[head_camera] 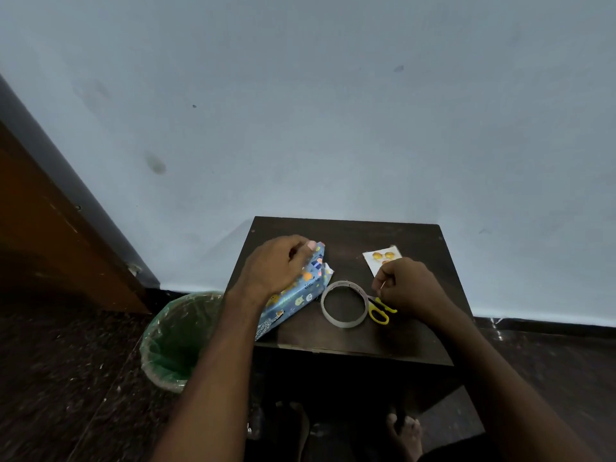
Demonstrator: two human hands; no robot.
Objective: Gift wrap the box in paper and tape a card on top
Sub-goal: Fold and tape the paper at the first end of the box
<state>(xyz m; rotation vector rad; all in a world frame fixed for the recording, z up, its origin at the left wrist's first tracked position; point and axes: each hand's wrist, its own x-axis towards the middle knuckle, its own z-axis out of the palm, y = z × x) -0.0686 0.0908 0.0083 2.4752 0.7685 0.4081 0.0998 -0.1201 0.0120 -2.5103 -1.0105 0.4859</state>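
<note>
While the left hand [276,266] covers the box [293,295], scissors [380,311] show partly.

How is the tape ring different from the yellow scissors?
The tape roll is a whitish ring that you can see the dark table through; the scissors have bright yellow handles. The tape roll lies in full view, while the scissors are partly hidden under the right hand. The tape roll looks bigger than the part of the scissors that shows. Both lie on the table, side by side.
</note>
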